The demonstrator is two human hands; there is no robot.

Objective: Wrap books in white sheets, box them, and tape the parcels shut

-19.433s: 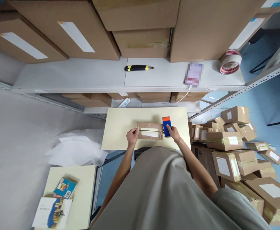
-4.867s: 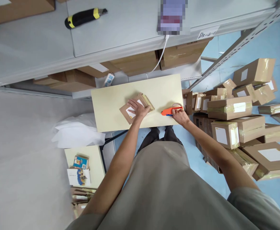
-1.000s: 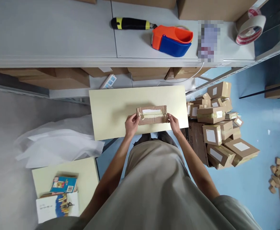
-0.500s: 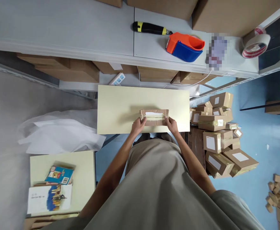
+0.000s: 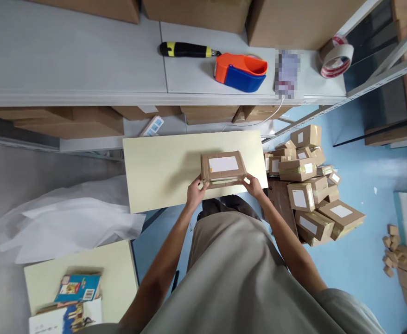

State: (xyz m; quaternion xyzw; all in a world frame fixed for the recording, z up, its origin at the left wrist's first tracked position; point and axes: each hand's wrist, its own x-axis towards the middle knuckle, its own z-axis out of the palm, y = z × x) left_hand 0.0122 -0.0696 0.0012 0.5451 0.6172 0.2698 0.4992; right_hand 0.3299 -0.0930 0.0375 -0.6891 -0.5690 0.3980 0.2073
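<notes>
A brown cardboard box (image 5: 240, 165) with a white label on its top is held over the pale yellow table (image 5: 155, 171). My left hand (image 5: 195, 191) grips its near left corner, thumb in front and fingers at the side. At the near right corner, my right hand (image 5: 252, 185) pinches the box the same way. Clear tape shows along the near side. Whether the underside touches the tabletop cannot be made out.
On the grey shelf (image 5: 120, 69) lie a black-yellow utility knife (image 5: 186, 49), an orange-blue tape dispenser (image 5: 241, 72) and tape rolls (image 5: 337, 60). Labelled boxes (image 5: 299, 197) pile up at right. White sheeting (image 5: 74, 213) and a side table with books (image 5: 78, 287) are at left.
Both hands have tipped the box, so its labelled top now faces up toward me instead of its narrow taped side. The view has turned slightly to the right.
</notes>
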